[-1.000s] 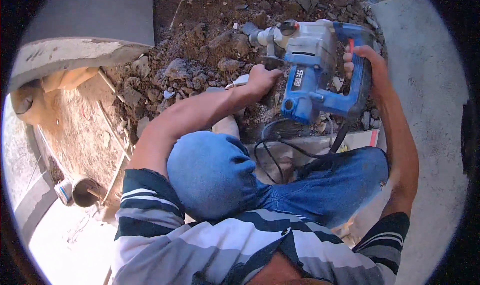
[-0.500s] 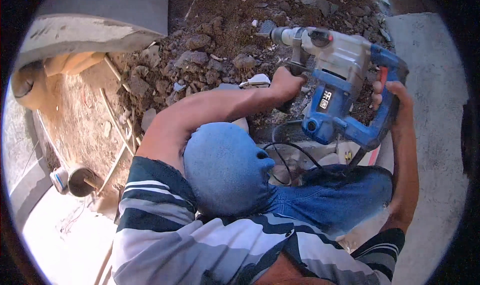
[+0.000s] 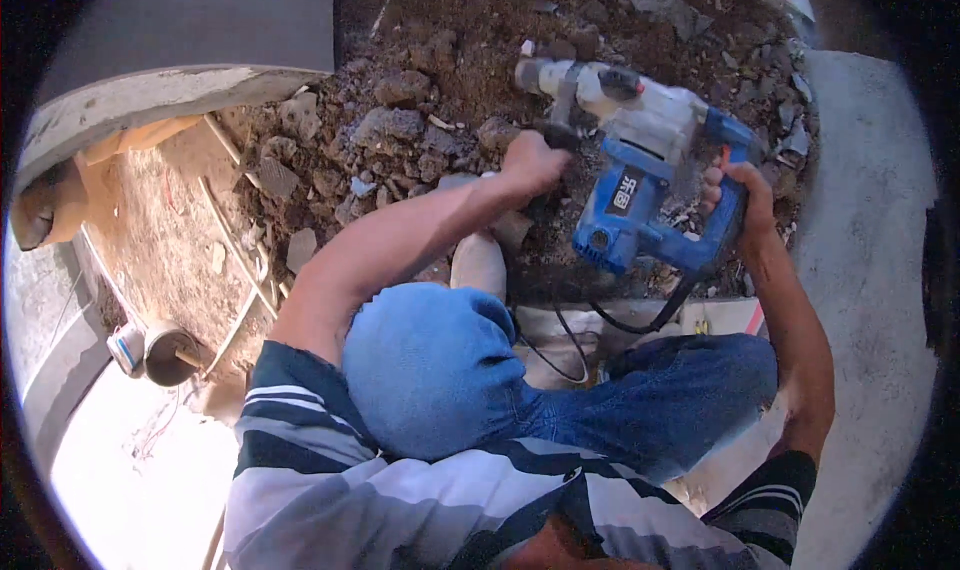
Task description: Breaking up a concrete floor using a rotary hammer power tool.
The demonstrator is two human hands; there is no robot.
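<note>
Bright, pale ground (image 3: 150, 460) fills the lower left, where a small white-and-blue container (image 3: 126, 350) stands just beside a dark round bucket (image 3: 158, 368) with a stick (image 3: 187, 357) in its mouth. Above these, a smooth grey slab (image 3: 200, 20) with a rough, curved edge spans the upper left, and thin poles (image 3: 237, 250) lie across the sandy earth below it. Dark soil (image 3: 460, 20) strewn with rubble (image 3: 385, 130) takes up the middle. The person's left forearm (image 3: 410, 218), coming out of a striped sleeve (image 3: 295, 400), reaches across beyond a bent knee in blue jeans (image 3: 430, 370). At its end the left hand (image 3: 537, 162) is curled tightly round the black side handle (image 3: 558, 133) of a blue and silver-grey power drill (image 3: 640, 180). The drill is between the two hands, over the soil, its front end toward the upper left; the tip is too blurred to make out. A black cable (image 3: 650, 327) curves from its rear, near the jeans. Farther right, the right hand (image 3: 752, 200) wraps the blue rear handle (image 3: 728, 222), just beside the red trigger (image 3: 726, 154). Grey concrete (image 3: 870, 230) runs along the right side.
</note>
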